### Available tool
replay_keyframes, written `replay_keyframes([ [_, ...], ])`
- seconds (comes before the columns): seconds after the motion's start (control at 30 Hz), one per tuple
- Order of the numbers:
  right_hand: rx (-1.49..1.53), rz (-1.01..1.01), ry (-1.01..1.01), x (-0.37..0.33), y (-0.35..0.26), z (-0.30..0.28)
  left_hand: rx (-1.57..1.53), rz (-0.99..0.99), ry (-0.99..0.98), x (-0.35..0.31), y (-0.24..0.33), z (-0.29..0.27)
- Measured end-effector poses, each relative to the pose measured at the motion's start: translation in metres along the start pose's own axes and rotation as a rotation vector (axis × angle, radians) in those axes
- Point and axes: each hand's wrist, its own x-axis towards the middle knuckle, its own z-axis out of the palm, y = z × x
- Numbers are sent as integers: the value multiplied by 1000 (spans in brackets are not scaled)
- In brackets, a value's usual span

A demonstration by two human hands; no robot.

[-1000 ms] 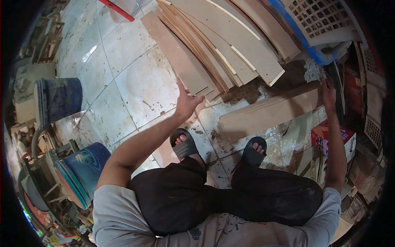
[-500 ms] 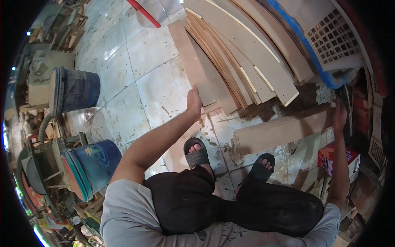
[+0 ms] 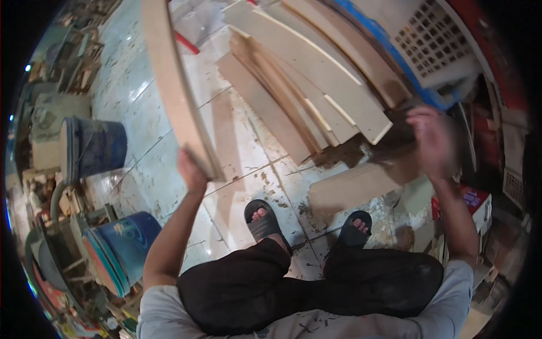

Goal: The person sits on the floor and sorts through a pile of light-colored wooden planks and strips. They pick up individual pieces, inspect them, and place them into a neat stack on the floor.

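Note:
My left hand [image 3: 193, 172] is closed round the near end of a long, narrow wooden board [image 3: 176, 85], which is lifted off the floor and points away from me. Blurred by motion, my right hand [image 3: 433, 138] is held up at the right with its fingers loosely stretched and nothing seen in them. Below and left of that hand lies a short stack of flat wooden boards [image 3: 355, 186]. Between my hands, farther off, a fanned pile of long boards [image 3: 322, 73] lies on the floor, some with pale edges.
Two blue buckets, a far one [image 3: 104, 144] and a near one [image 3: 130, 243], stand at the left beside cluttered tools. A white plastic crate [image 3: 435, 39] with a blue edge is at the far right. A red-and-white box [image 3: 468, 203] sits by my right forearm. My sandalled feet rest on stained tiles.
My left hand has lifted the board from the pile's left side and carried it left. My right hand has come up and inward from beside the short stack at the right.

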Motion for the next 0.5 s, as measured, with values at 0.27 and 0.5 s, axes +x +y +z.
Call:
replay_keyframes([
  [0.27,895,369,-482,42,-34,22,-159,177,-452,-69,71,-26],
  [0.5,1306,711,-780,-4,-3,-15,28,252,-1050,-121,45,-62],
])
